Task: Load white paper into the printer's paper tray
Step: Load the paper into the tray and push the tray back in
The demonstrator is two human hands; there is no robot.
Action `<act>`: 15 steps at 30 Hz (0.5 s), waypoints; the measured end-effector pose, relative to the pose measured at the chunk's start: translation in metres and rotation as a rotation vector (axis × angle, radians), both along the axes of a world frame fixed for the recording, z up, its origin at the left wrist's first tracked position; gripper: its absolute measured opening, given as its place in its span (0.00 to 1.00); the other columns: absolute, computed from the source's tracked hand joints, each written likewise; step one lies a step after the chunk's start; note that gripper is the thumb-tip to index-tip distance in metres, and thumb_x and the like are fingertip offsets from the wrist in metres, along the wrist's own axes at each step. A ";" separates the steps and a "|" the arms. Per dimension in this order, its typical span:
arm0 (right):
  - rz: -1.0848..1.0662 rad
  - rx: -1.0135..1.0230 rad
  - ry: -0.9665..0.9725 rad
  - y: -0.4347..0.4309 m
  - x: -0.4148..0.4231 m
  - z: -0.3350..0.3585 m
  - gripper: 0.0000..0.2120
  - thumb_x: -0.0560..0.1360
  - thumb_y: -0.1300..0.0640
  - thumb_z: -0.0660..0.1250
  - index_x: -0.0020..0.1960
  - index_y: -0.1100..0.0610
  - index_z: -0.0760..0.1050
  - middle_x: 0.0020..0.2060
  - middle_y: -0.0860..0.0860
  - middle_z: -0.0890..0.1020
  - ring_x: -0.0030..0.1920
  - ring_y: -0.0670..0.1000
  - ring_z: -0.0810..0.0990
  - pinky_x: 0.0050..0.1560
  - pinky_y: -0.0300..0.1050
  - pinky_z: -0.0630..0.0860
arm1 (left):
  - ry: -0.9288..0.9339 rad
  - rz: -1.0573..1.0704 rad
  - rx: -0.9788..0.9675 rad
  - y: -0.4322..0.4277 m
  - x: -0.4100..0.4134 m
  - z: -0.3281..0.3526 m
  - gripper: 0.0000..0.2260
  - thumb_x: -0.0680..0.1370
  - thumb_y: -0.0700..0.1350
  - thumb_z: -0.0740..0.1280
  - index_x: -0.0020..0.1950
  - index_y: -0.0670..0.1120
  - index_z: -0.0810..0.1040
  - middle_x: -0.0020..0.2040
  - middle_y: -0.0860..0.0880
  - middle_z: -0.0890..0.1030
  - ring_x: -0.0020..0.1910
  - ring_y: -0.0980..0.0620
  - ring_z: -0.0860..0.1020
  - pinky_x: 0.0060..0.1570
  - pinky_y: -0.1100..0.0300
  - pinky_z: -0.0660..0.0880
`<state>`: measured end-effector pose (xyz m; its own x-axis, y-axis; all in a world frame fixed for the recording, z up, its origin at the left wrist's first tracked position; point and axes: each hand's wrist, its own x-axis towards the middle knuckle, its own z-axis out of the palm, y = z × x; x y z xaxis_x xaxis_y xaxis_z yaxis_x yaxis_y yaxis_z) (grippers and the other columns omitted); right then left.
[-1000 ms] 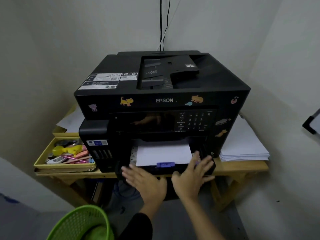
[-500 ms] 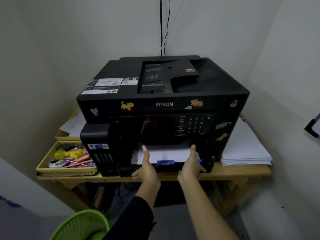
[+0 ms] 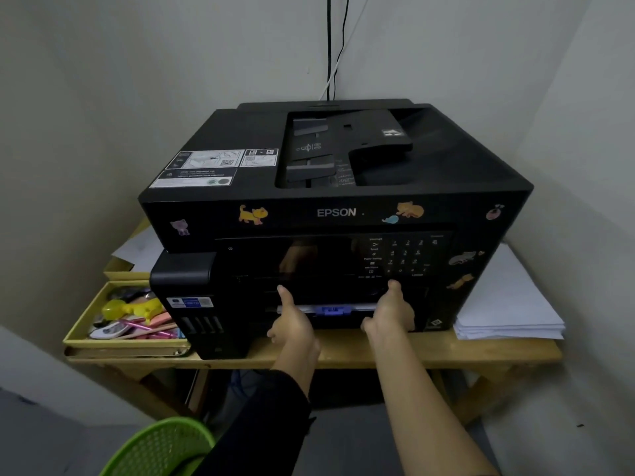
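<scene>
Bracing Epson printer's (image 3: 343,201) paper tray (image 3: 338,321) with left hand (image 3: 292,326), right hand (image 3: 391,314), probably for square seating; finger grip hidden, cannot tell

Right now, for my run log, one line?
black paper tray: almost inside black Epson printer | white paper: loaded, edge showing | left hand, right hand: grip tray front

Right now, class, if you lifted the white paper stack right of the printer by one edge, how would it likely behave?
The paper stack would probably sag: it looks like loose, thin, unbound sheets. Its front edges lie uneven, so sheets may slide or fan apart. Pushed, it would likely glide across the wooden table.
</scene>
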<state>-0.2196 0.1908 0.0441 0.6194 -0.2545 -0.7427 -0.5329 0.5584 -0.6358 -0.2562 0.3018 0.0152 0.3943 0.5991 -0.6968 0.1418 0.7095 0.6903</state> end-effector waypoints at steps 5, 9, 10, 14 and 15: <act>0.034 -0.026 -0.025 0.001 0.008 -0.003 0.28 0.77 0.49 0.60 0.72 0.61 0.61 0.55 0.57 0.76 0.49 0.57 0.79 0.49 0.50 0.80 | -0.012 -0.038 -0.002 0.003 0.009 -0.002 0.38 0.72 0.65 0.63 0.71 0.39 0.65 0.63 0.41 0.76 0.61 0.39 0.76 0.63 0.48 0.73; 0.027 -0.029 -0.077 0.002 0.026 -0.010 0.13 0.78 0.53 0.57 0.57 0.59 0.72 0.32 0.50 0.72 0.25 0.46 0.67 0.20 0.37 0.62 | -0.111 -0.145 -0.034 0.021 0.018 -0.002 0.22 0.78 0.57 0.62 0.63 0.42 0.73 0.41 0.49 0.77 0.37 0.52 0.75 0.41 0.61 0.73; 0.014 -0.031 -0.078 0.003 0.030 -0.012 0.13 0.78 0.53 0.56 0.58 0.58 0.71 0.32 0.50 0.72 0.25 0.46 0.66 0.19 0.37 0.62 | -0.098 -0.154 -0.028 0.023 0.020 -0.003 0.22 0.78 0.57 0.62 0.63 0.41 0.73 0.41 0.49 0.77 0.37 0.52 0.74 0.40 0.61 0.72; -0.005 -0.049 -0.087 0.006 0.034 -0.022 0.17 0.78 0.52 0.57 0.64 0.58 0.68 0.35 0.51 0.75 0.23 0.46 0.68 0.16 0.34 0.63 | -0.028 -0.137 0.006 0.013 0.026 -0.009 0.35 0.75 0.61 0.62 0.73 0.40 0.62 0.61 0.44 0.76 0.53 0.45 0.78 0.52 0.55 0.77; -0.003 -0.059 -0.093 0.006 0.032 -0.022 0.18 0.78 0.51 0.57 0.64 0.58 0.68 0.35 0.51 0.75 0.23 0.46 0.69 0.15 0.35 0.63 | -0.006 -0.136 0.026 0.012 0.027 -0.011 0.37 0.75 0.63 0.61 0.75 0.40 0.59 0.67 0.43 0.73 0.59 0.44 0.76 0.60 0.52 0.75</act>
<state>-0.1871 0.1968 0.0219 0.6841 -0.2984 -0.6655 -0.4682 0.5200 -0.7144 -0.2289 0.3138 0.0038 0.4773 0.5580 -0.6789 0.2309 0.6658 0.7095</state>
